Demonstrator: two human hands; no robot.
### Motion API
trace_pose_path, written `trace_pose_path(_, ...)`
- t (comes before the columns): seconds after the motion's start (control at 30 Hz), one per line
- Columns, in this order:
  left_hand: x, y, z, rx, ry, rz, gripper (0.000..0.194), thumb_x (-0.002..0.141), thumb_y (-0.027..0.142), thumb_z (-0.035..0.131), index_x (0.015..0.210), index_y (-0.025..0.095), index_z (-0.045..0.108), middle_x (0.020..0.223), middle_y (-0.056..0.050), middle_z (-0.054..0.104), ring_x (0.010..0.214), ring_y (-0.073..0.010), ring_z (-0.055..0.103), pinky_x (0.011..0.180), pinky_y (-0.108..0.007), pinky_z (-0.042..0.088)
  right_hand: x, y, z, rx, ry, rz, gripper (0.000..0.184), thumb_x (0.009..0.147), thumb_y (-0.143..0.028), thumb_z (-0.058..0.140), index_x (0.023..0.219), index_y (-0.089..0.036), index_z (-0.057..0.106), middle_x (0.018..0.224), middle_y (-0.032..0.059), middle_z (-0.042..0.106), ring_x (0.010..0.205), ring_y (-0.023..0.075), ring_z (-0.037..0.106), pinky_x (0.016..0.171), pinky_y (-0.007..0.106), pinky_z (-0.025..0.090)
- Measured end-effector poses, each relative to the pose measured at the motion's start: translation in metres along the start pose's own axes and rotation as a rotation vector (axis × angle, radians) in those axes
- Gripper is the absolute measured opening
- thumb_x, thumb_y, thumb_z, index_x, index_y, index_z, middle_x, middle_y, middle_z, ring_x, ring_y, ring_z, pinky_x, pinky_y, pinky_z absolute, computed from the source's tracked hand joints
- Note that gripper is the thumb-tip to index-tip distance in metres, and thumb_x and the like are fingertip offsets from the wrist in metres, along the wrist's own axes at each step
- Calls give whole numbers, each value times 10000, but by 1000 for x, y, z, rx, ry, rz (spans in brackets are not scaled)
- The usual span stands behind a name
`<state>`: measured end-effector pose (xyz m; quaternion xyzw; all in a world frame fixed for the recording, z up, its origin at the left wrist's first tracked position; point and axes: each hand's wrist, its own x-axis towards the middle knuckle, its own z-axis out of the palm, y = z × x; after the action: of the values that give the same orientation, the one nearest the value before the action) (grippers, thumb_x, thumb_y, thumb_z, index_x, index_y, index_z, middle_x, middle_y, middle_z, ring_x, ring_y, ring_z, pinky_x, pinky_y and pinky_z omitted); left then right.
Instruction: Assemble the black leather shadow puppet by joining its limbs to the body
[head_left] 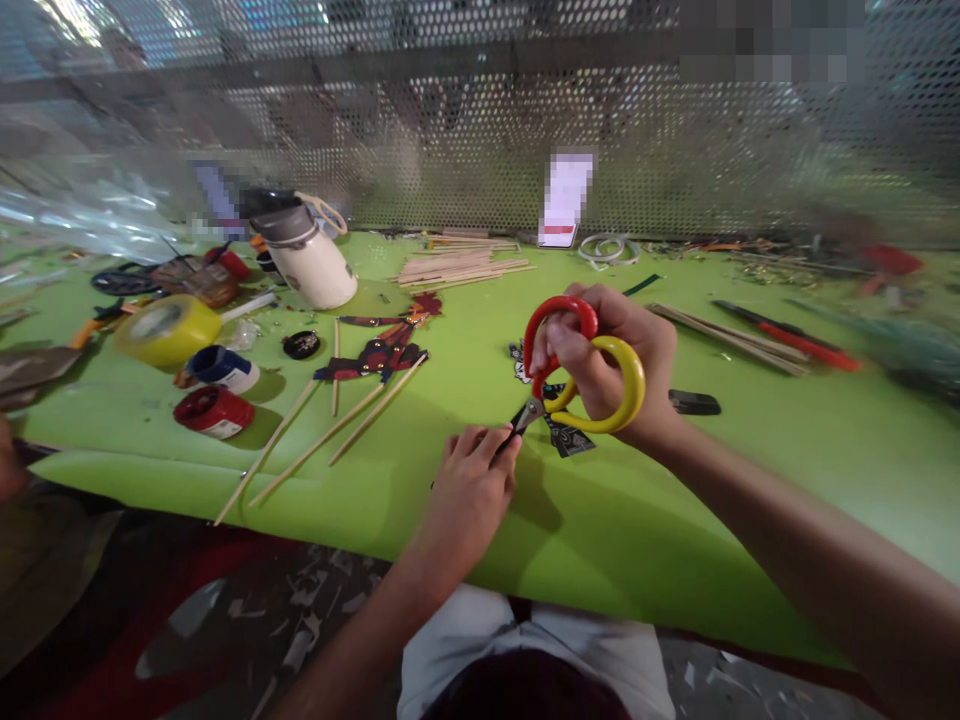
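My right hand (641,350) is closed around the red and yellow handles of a pair of scissors (533,408), with its fingers through the loops. The blades point down and left toward my left hand (469,495). Between its thumb and fingers, my left hand pinches a small dark piece (504,440), mostly hidden, right at the blades. Black-and-white printed cut-outs (571,440) lie on the table just beyond the scissors. To the left rests a jointed puppet figure (379,355) in dark red and blue, with thin wooden sticks (376,408) at its limbs.
A white tumbler (319,265), yellow tape roll (169,332), blue jar (223,368) and red jar (214,410) stand at left. Wooden sticks (457,262) lie at the back, near a propped phone (564,205). A red-black cutter (787,335) lies at right. Perforated metal panel (450,130) behind.
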<state>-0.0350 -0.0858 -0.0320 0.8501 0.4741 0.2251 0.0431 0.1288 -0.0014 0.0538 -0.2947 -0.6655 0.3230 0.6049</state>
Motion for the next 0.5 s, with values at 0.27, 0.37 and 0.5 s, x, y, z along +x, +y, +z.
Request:
trace_pose_path(0.27,1,0,0,9,-12,-13,279,951,127,576,1218,167,646,1210,-72,674,1064,-255,545,901,-436,475,0,-10,12,43,-290,-160,195,813,-87,650,712,-190,518,709,5,532,639,136,488,574,291,406)
trace_pose_path(0.37,1,1,0,14,-31,-19,276,955,137,571,1216,183,647,1215,-75,669,1100,-265,544,903,-444,475,-1,-8,12,17,-331,-202,217,807,-59,613,707,-193,475,720,6,503,653,138,463,589,295,374)
trace_pose_path(0.5,-3,-1,2,8,-17,-16,144,926,139,598,1017,179,701,1163,-81,676,1082,-280,558,895,-441,482,-8,-4,20,-11,-395,-227,222,809,-57,575,720,-199,429,743,1,439,696,140,428,636,302,358)
